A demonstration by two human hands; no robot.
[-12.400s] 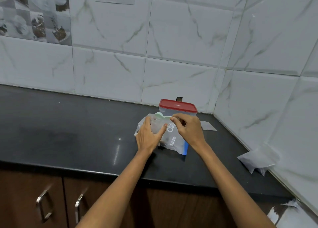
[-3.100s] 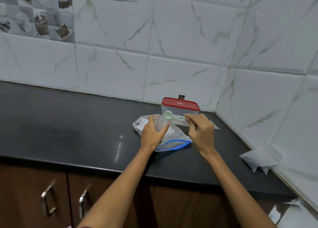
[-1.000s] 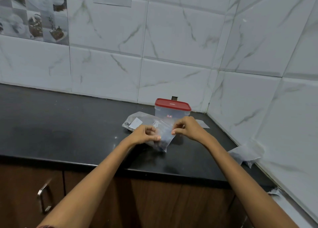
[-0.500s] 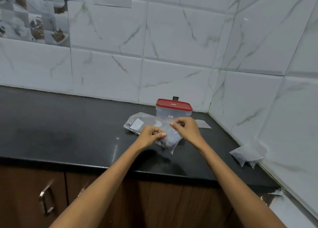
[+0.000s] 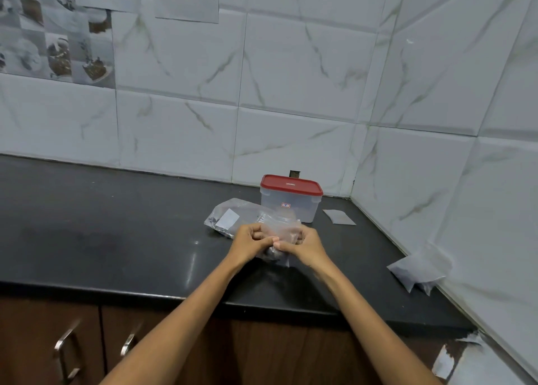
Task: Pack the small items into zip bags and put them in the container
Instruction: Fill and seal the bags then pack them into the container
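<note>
Head view: left hand [image 5: 251, 242] and right hand [image 5: 302, 245] both pinching zip bag [image 5: 279, 229] over table [image 5: 116, 233], thumbs meeting. Lidded container [image 5: 291, 200] just behind bag, nearer right hand; lid needing removal first.

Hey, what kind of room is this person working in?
Most likely a home kitchen: a dark stone countertop over wooden cabinets, marble-look wall tiles, and a red-lidded food container.

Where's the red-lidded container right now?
The container stands on the counter near the back right corner, just behind both hands, lid on.
</note>
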